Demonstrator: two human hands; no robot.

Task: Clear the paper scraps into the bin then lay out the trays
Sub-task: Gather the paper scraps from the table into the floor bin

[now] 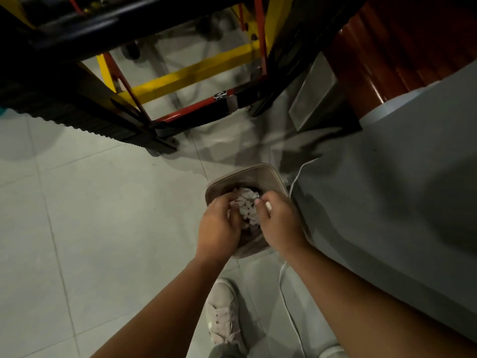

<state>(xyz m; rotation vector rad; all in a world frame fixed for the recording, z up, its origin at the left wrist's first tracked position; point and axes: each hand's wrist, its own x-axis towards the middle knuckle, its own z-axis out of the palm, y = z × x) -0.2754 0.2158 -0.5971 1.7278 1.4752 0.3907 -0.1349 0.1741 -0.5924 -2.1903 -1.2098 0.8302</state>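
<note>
A small beige bin point(241, 174) stands on the tiled floor below me. Both my hands hover over its mouth. White paper scraps point(246, 202) are bunched between them, above the bin's dark inside. My left hand point(219, 226) cups the scraps from the left with curled fingers. On the right side, my right hand point(278, 220) pinches the scraps with bent fingers. No trays are in view.
A grey table point(400, 202) fills the right side, its edge close to the bin. A black, yellow and red metal frame point(180, 78) stands ahead on the floor. A white cable point(289, 301) hangs by the table. My shoe point(224, 313) is below the bin.
</note>
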